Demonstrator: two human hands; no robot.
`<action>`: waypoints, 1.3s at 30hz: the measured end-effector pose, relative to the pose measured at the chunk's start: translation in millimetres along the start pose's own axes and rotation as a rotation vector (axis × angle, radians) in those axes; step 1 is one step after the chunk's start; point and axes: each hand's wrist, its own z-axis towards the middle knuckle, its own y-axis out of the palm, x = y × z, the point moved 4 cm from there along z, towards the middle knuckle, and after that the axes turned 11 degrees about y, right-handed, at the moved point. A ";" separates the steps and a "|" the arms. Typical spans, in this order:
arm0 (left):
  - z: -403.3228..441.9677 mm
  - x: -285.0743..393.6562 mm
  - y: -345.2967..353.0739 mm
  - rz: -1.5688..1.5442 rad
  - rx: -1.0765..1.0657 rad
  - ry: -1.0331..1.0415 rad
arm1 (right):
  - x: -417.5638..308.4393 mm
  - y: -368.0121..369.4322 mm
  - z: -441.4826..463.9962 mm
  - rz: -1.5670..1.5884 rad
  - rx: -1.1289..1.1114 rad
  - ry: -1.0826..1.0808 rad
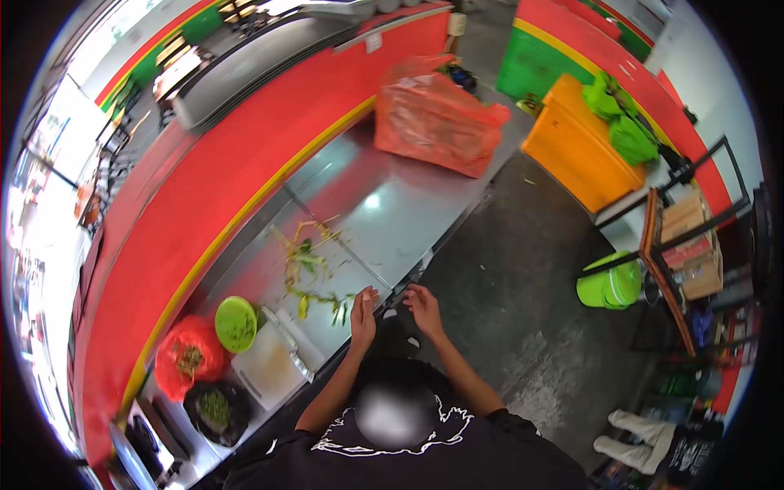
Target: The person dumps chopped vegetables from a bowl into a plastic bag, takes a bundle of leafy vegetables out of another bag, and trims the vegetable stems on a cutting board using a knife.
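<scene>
My left hand (365, 314) is raised near the front edge of the steel counter (408, 204), its fingers extended and nothing seen in it. To its right, my right hand (422, 309) hangs over the floor just off that edge, fingers apart and slightly curled, holding nothing visible. The two hands do not touch. Green and yellowish vegetable scraps (306, 260) lie scattered on the counter left of my left hand. Further left is a white cutting board (268, 367) with a knife (282, 329) by its upper edge. A green bowl (236, 324) of chopped greens stands beside it.
A red bag (189, 358) and a black bag (215, 411) hold plant pieces at lower left. A large red plastic bag (437, 118) rests at the counter's far end. An orange bin (580, 147) and a green bucket (609, 282) stand right. Another person's legs (641, 441) show at lower right.
</scene>
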 end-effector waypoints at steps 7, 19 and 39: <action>88.9 -22.4 84.4 -0.102 -0.113 -0.094 | -25.3 -52.4 60.0 0.104 0.116 0.094; 222.0 -14.4 218.6 -0.086 -0.153 -0.086 | -127.6 -153.9 201.7 0.235 0.160 0.027; 360.9 42.7 415.4 -0.296 0.056 0.108 | -345.9 -259.5 423.0 -0.033 -0.064 -0.475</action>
